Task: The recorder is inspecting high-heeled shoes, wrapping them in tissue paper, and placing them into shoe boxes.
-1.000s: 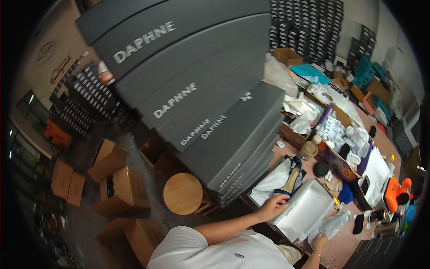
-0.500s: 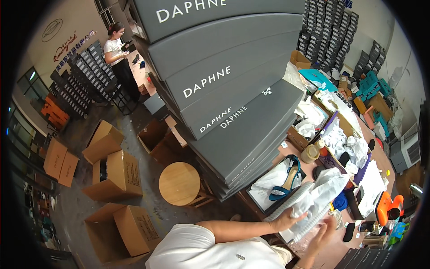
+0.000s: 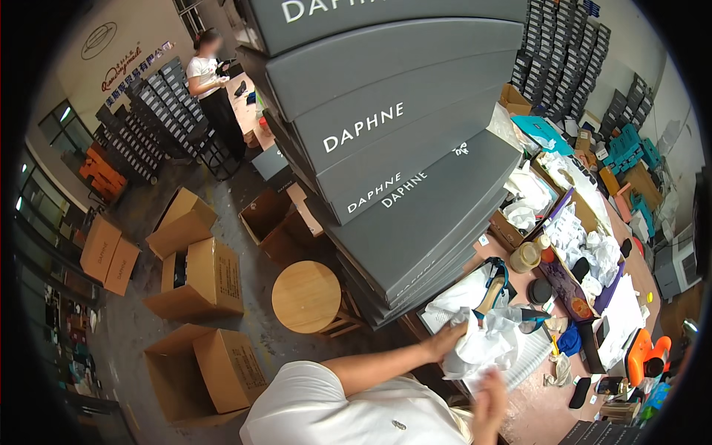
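Note:
My left hand (image 3: 447, 342) is closed at the left side of crumpled white tissue paper (image 3: 487, 347). Dark teal shoe parts (image 3: 535, 320) stick out past this paper, and the rest of that shoe is hidden. Below the paper is my right hand (image 3: 489, 401), its fingers smeared by motion and apart from the paper. A teal sandal (image 3: 495, 285) with a tan insole lies just beyond, on white paper in an open shoebox (image 3: 437, 320). Under and right of the tissue, a white ribbed sheet (image 3: 532, 356) rests on the table.
A tall stack of grey shoeboxes (image 3: 423, 215) rises close at the table's left. A round wooden stool (image 3: 305, 297) and open cartons (image 3: 200, 378) stand on the floor. Jars (image 3: 525, 256) and a paper-filled box (image 3: 586, 285) sit farther right. Another person (image 3: 211, 89) stands far left.
The translucent white wrapping that was over the ribbed bundle is out of sight. Crumpled tissue and teal shoe parts now show at my left hand. My right hand has moved down and left.

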A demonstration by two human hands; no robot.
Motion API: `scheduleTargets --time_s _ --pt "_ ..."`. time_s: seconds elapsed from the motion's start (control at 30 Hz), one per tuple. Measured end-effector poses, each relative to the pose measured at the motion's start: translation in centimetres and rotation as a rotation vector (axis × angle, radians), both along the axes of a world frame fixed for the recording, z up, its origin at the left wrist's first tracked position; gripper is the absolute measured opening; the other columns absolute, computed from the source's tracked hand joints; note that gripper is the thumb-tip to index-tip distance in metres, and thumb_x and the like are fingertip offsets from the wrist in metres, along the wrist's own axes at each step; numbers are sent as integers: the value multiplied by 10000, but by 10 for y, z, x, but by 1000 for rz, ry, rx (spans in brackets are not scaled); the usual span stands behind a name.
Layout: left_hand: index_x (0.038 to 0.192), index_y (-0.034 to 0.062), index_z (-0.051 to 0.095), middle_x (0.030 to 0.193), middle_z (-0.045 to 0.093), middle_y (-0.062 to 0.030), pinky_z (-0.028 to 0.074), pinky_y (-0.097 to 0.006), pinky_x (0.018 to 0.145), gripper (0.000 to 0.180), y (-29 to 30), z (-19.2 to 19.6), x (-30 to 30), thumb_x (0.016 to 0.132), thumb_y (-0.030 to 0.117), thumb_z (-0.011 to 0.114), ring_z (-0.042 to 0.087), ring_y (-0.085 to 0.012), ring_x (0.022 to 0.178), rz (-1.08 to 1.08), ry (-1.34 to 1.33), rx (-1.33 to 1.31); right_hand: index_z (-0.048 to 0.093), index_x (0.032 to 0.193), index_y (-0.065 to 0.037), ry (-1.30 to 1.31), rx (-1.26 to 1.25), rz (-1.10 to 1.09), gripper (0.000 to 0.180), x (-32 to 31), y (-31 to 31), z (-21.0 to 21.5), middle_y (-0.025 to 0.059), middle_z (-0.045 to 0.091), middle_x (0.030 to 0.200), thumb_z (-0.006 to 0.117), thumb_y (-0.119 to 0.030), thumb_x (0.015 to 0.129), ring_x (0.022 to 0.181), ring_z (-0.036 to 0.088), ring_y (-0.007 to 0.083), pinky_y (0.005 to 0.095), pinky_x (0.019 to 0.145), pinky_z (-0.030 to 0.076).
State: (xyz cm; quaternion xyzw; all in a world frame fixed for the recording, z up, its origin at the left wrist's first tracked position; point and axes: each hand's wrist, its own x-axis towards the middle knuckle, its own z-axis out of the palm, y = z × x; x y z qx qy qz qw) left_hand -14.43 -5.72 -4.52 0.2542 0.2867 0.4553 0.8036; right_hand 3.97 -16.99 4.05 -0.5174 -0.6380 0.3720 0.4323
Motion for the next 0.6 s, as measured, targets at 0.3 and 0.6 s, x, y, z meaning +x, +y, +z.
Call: scheduleTargets --time_s 0.3,0.6 --pt "1306 82 537 1248 574 -60 396 -280 983 478 16 66 -42 972 407 432 526 -124 1133 -486 121 -96 494 1211 35 -743 133 125 715 46 51 46 215 612 954 800 -121 584 876 609 372 423 767 483" --pt "1174 -12 571 1141 599 -73 373 -263 990 435 27 78 -4 1002 356 413 506 -102 1114 366 150 91 559 1047 62 -489 40 -521 344 99 23 -16 225 623 1043 686 -50 748 1016 597 361 388 912 443"
